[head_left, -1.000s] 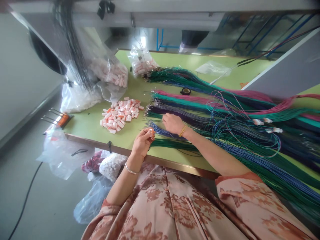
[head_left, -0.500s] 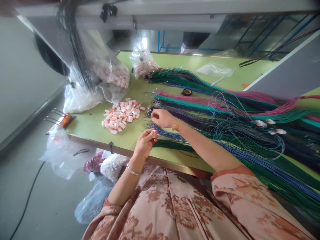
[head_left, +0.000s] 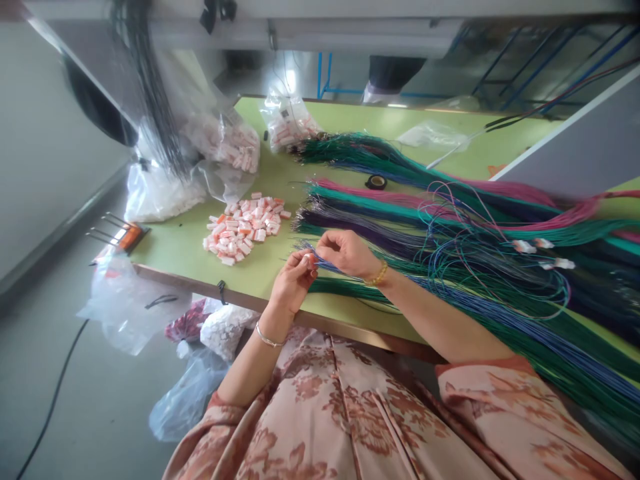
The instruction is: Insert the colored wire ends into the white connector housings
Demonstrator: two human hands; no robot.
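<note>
Right of the connector pile (head_left: pixel 245 230), your left hand (head_left: pixel 291 283) grips an orange-white connector (head_left: pixel 311 261) and your right hand (head_left: pixel 347 255) is pinched narrow beside it, any held strand unclear, apparently at a wire-fitting step that next calls for steady alignment.

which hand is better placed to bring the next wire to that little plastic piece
Right hand, probably: it is by the blue wires and close to the plastic piece, while the left hand is busy pinching that piece.
</note>
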